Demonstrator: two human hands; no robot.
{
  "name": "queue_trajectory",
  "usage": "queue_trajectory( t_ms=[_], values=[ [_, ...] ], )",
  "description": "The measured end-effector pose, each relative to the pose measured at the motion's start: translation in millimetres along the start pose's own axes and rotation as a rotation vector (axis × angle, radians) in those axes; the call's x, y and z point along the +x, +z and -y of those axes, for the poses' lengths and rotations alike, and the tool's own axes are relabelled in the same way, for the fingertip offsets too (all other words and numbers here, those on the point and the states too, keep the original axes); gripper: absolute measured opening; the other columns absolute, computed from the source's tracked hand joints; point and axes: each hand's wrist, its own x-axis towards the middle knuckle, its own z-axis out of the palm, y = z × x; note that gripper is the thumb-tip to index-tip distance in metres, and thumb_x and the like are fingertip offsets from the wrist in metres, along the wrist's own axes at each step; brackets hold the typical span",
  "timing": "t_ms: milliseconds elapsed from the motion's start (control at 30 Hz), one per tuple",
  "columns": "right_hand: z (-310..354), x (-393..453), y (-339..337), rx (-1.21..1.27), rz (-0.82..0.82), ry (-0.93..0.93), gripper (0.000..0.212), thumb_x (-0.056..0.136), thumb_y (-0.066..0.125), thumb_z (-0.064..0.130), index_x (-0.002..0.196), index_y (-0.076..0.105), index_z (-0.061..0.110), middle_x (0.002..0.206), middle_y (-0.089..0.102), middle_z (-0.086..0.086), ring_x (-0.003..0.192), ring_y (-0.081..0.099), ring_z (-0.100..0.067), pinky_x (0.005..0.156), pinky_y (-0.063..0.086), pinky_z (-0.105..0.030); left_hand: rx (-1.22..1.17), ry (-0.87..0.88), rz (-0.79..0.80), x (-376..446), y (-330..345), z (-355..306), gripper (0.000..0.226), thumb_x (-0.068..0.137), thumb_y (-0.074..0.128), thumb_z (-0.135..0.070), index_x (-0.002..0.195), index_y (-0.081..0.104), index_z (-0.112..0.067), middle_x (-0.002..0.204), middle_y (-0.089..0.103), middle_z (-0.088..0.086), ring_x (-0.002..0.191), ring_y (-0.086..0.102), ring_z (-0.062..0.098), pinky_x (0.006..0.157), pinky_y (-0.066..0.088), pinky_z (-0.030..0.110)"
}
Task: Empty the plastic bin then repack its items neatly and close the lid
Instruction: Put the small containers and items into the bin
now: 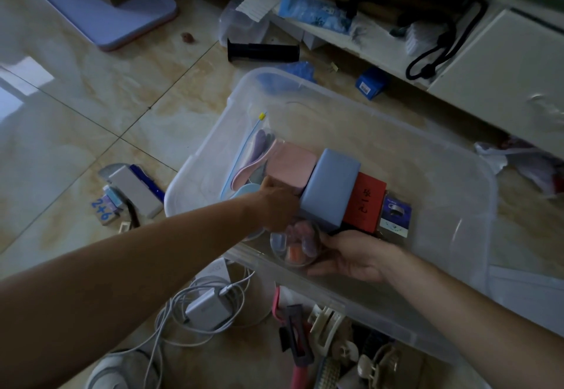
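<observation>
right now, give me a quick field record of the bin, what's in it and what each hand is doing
bin: clear plastic bin on the tiled floor, no lid on it
row inside: pink box, blue box, red box, small dark card
also inside: zip bag at the left end
left hand: reaching in by the pink box, grip unclear
right hand: holds a round clear container
still out: white charger, hair clips

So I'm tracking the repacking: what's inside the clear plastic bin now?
Inside the clear plastic bin: zip bag, pink box, blue box, red box, small dark card. The left hand covers what lies under it; the right hand holds a round clear container.
</observation>
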Motion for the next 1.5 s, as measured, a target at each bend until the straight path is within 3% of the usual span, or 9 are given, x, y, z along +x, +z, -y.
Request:
queue_trajectory(
  t_ms=[333,433,600,733,833,967,1167,1300,1500],
  values=[
    [-18,21,2,0.158,-0.138,-0.186,0.032,0.100,0.056,0.011,0.129,0.058,-0.001,0.119,0.069,-0.024,0.104,0.070,-0.041,0.077,0.058,-0.061,-0.018,0.064,0.200,10,-12,-2,0.016,0.089,0.055,-0.029,0.094,0.067,-0.019,0.096,0.067,-0.001,0.103,0.061,0.016,0.098,0.040,0.028],
    [-20,20,4,0.166,-0.159,-0.221,0.033,0.098,0.060,0.013,0.128,0.059,0.000,0.118,0.069,-0.024,0.102,0.071,-0.040,0.067,0.061,-0.051,0.013,0.132,0.212,9,-15,0,0.035,0.069,0.081,-0.021,0.054,0.052,-0.007,0.083,0.073,0.005,0.083,0.070,0.016,0.075,0.055,0.026],
    [-18,25,9,0.108,-0.236,-0.255,0.030,0.094,0.067,0.017,0.118,0.064,0.000,0.107,0.073,-0.022,0.092,0.073,-0.035,0.070,0.063,-0.048,-0.012,-0.031,0.064,15,4,5,0.023,0.090,0.057,-0.024,0.107,0.067,-0.011,0.114,0.066,0.009,0.112,0.058,0.029,0.104,0.035,0.033],
    [-15,29,13,-0.023,-0.311,-0.238,0.036,0.093,0.069,0.030,0.118,0.065,0.005,0.108,0.073,-0.017,0.093,0.073,-0.030,0.067,0.063,-0.043,-0.107,-0.087,0.094,12,1,1,0.024,0.089,0.061,-0.028,0.105,0.069,-0.012,0.116,0.065,0.008,0.113,0.057,0.026,0.104,0.039,0.039],
    [-8,20,9,-0.175,-0.265,-0.135,0.041,0.095,0.065,0.042,0.120,0.063,0.010,0.114,0.070,-0.015,0.098,0.070,-0.031,0.062,0.061,-0.038,-0.122,-0.087,0.021,10,-2,-2,0.032,0.073,0.076,-0.028,0.057,0.054,-0.012,0.087,0.071,0.009,0.086,0.069,0.022,0.071,0.047,0.028],
    [11,0,1,-0.604,-0.241,-0.004,0.028,0.096,0.065,0.034,0.103,0.065,0.007,0.084,0.069,-0.013,0.073,0.071,-0.028,0.074,0.061,-0.042,-0.182,-0.090,-0.019,-7,-13,1,0.035,0.089,0.050,-0.030,0.112,0.067,-0.010,0.123,0.062,0.011,0.120,0.054,0.026,0.109,0.032,0.036],
    [27,-2,27,-0.849,-0.252,-0.217,0.015,0.101,0.056,0.017,0.090,0.067,0.016,0.085,0.073,-0.012,0.073,0.072,-0.025,0.070,0.061,-0.038,-0.219,-0.121,0.060,-8,-23,-10,0.028,0.092,0.059,-0.029,0.106,0.072,-0.008,0.108,0.072,0.013,0.101,0.068,0.029,0.086,0.055,0.038],
    [28,-6,39,-0.854,-0.237,-0.122,0.019,0.097,0.063,0.026,0.095,0.071,0.008,0.073,0.068,-0.011,0.070,0.066,-0.029,0.060,0.049,-0.033,-0.335,-0.115,0.034,-23,-20,-11,0.032,0.096,0.056,-0.028,0.118,0.066,-0.007,0.121,0.065,0.013,0.117,0.058,0.028,0.104,0.042,0.038],
    [64,-74,57,-1.281,-0.433,-0.191,0.024,0.099,0.055,0.035,0.088,0.066,0.017,0.087,0.071,-0.010,0.079,0.072,-0.024,0.074,0.061,-0.042,-0.278,-0.160,-0.329,-46,-65,7,0.030,0.090,0.058,-0.029,0.117,0.068,-0.022,0.120,0.066,0.005,0.118,0.057,0.024,0.106,0.032,0.039]
  ],
)
